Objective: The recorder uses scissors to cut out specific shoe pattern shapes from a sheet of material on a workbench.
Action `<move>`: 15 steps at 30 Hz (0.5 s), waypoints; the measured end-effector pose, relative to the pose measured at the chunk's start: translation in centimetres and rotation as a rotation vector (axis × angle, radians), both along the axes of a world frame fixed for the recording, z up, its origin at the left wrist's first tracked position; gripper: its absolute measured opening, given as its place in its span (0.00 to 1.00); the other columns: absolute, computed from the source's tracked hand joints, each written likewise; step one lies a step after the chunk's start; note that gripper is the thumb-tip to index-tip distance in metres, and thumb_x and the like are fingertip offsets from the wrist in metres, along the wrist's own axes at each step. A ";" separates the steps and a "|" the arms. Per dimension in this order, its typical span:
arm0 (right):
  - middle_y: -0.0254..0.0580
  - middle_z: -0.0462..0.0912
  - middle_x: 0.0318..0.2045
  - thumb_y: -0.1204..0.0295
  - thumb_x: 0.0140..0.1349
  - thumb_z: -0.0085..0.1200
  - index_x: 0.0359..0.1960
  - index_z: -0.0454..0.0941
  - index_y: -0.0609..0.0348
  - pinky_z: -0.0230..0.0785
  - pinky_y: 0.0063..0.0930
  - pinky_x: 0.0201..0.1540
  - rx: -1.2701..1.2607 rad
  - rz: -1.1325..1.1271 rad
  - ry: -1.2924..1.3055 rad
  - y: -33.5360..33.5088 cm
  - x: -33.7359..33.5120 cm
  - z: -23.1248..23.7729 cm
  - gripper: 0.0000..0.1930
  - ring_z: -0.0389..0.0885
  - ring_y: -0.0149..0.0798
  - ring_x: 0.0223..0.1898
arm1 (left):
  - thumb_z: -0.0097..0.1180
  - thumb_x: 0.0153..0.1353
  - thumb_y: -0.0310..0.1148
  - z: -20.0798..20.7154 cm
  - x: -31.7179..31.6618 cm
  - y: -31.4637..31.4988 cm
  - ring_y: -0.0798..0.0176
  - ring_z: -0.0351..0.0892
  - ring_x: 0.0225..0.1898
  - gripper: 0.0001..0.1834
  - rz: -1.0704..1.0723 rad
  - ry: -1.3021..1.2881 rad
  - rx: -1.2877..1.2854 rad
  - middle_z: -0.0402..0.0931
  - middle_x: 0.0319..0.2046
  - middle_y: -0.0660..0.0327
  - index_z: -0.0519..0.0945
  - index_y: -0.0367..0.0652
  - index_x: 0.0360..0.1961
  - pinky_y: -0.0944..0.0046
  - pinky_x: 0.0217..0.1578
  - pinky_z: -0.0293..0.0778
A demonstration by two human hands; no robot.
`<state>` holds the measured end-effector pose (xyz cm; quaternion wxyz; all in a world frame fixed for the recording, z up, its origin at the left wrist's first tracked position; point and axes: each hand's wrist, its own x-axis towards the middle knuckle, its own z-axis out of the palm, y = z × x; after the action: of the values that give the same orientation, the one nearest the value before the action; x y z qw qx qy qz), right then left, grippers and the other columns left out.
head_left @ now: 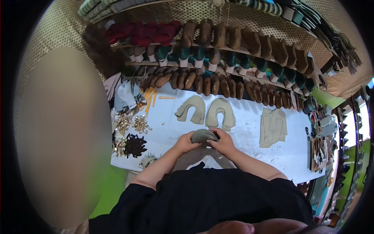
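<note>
Between my two hands, near the front edge of the white table, is a stack of curved grey-green shoe upper pieces (204,135). My left hand (187,142) grips its left side, and my right hand (221,141) holds its right side, fingers over the far edge. Just beyond them lie two piles of arch-shaped pieces in the same colour, a left pile (193,107) and a right pile (220,111); the right one is close to my right hand. Farther right rests another pile of flat grey-green pieces (274,128).
Small gold metal pieces (142,124) and a heap of dark pieces (135,146) lie at the table's left. Yellow strips (154,99) are behind them. Shelves of wooden shoe lasts (215,84) rise along the back. Assorted supplies (319,154) crowd the right edge. A blurred area covers the far left.
</note>
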<state>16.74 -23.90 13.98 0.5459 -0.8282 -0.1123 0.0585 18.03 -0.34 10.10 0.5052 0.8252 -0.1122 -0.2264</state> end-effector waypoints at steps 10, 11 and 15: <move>0.55 0.74 0.51 0.68 0.54 0.66 0.60 0.66 0.67 0.73 0.36 0.53 -0.082 -0.183 0.103 7.5 5.0 -9.2 0.33 0.80 0.45 0.49 | 0.68 0.54 0.32 -2.7 -0.2 7.2 0.52 0.81 0.51 0.35 0.380 -0.067 0.359 0.80 0.51 0.49 0.69 0.39 0.63 0.59 0.52 0.75; 0.56 0.74 0.52 0.67 0.54 0.66 0.59 0.66 0.67 0.73 0.37 0.53 -0.161 -0.165 0.132 7.3 4.3 -9.8 0.33 0.80 0.46 0.49 | 0.67 0.53 0.33 -4.0 -0.7 7.9 0.48 0.81 0.51 0.37 0.361 -0.089 0.406 0.80 0.51 0.47 0.68 0.42 0.64 0.57 0.52 0.75; 0.57 0.73 0.54 0.68 0.53 0.64 0.56 0.70 0.65 0.71 0.41 0.55 -0.253 -0.047 0.020 3.6 0.7 -10.9 0.29 0.77 0.51 0.52 | 0.66 0.53 0.32 -6.6 -1.7 9.4 0.44 0.79 0.53 0.40 0.405 -0.174 0.297 0.78 0.52 0.43 0.65 0.44 0.68 0.54 0.53 0.74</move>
<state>17.40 -20.29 3.04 0.4395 -0.8921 -0.0794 0.0677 16.36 9.09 3.51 0.4020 0.9123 0.0466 -0.0627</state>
